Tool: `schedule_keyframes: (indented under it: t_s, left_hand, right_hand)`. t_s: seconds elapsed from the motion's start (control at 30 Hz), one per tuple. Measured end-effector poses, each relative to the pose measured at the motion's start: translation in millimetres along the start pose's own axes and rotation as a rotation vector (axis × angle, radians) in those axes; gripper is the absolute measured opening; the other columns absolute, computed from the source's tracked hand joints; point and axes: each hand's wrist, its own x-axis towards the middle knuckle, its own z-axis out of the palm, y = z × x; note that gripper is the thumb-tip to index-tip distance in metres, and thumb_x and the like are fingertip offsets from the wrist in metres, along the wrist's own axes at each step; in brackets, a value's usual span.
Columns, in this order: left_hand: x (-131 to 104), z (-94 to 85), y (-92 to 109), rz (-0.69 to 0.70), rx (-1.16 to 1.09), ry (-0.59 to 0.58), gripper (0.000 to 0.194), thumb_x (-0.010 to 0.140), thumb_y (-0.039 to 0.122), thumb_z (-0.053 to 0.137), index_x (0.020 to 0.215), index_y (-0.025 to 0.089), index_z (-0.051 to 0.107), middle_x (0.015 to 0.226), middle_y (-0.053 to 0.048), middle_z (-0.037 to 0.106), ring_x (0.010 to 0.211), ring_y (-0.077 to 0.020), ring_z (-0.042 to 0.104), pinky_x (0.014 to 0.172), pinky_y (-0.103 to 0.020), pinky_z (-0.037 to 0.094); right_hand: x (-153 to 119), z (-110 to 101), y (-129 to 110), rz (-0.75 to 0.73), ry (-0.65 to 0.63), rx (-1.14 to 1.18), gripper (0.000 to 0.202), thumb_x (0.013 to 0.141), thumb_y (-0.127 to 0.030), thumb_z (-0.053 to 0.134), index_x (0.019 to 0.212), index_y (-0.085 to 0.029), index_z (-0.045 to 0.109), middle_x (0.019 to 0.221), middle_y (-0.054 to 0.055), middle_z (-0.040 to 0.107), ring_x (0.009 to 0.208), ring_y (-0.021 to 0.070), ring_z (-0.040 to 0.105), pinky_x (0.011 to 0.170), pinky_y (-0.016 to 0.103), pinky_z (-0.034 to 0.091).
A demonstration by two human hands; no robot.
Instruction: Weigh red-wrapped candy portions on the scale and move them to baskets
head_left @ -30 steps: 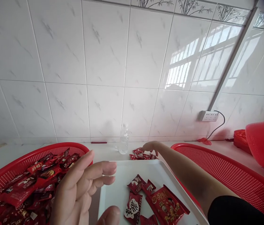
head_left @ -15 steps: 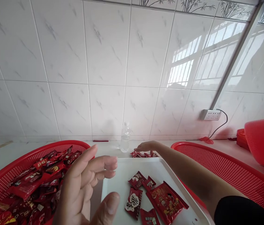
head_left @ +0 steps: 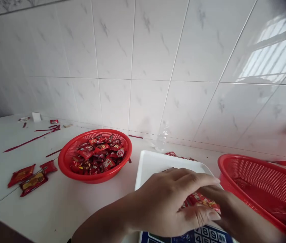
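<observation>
Tray (head_left: 154, 165) space separates left hand (head_left: 169, 202) from far rim (head_left: 175, 157).

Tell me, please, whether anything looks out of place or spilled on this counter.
Yes, mildly: three red packets lie loose on the counter, left of the round basket holding many more, so they look stray. Dark red strips also lie scattered farther back, like scraps. I see no clear damage.

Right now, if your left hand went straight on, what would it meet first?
Probably the right forearm; depth is unclear, so the left hand might pass above it, towards the red basket at right.
</observation>
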Motion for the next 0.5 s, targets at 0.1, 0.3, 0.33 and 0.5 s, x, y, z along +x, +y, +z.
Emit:
schedule_keyframes:
  t_s: [0.1,0.3,0.33,0.5]
  left_hand:
    - [1.0,-0.9,-9.4,-0.040,0.125,0.019,0.025,0.090,0.027,0.053,0.112,0.016,0.061,0.106,-0.008,0.068,0.099,-0.0162,0.062,0.088,-0.026,0.048]
    - [-33.2,-63.0,-74.0,-0.731,0.561,-0.030,0.021,0.090,0.026,0.041,0.094,0.023,0.061,0.102,-0.003,0.067,0.091,-0.0171,0.062,0.081,-0.028,0.045]
    - [-44.0,-78.0,-85.3,-0.842,0.585,-0.066,0.020,0.087,0.027,0.043,0.092,0.022,0.061,0.097,-0.004,0.068,0.087,-0.0197,0.063,0.077,-0.030,0.046]
    - [-91.2,-123.7,-120.7,-1.192,0.587,-0.255,0.040,0.056,0.026,0.067,0.095,0.021,0.068,0.091,-0.009,0.073,0.078,-0.0286,0.066,0.070,-0.034,0.047]
  right_hand:
    - [-25.7,16.4,4.1,-0.104,-0.028,-0.066,0.038,0.084,-0.052,0.059,0.111,-0.028,0.070,0.111,0.008,0.070,0.099,0.0269,0.068,0.078,0.035,0.060]
    - [-33.3,33.5,15.2,-0.082,0.256,-0.138,0.033,0.090,-0.045,0.051,0.105,-0.024,0.072,0.105,0.007,0.073,0.094,0.0252,0.070,0.073,0.033,0.062]
    - [-34.7,33.3,14.8,-0.092,0.305,-0.124,0.032,0.091,-0.044,0.051,0.103,-0.024,0.072,0.104,0.007,0.073,0.093,0.0240,0.070,0.073,0.031,0.062]
    - [-48.3,32.9,18.0,-0.131,0.438,-0.054,0.026,0.092,-0.038,0.051,0.105,-0.026,0.070,0.103,0.004,0.073,0.088,0.0189,0.072,0.061,0.018,0.060]
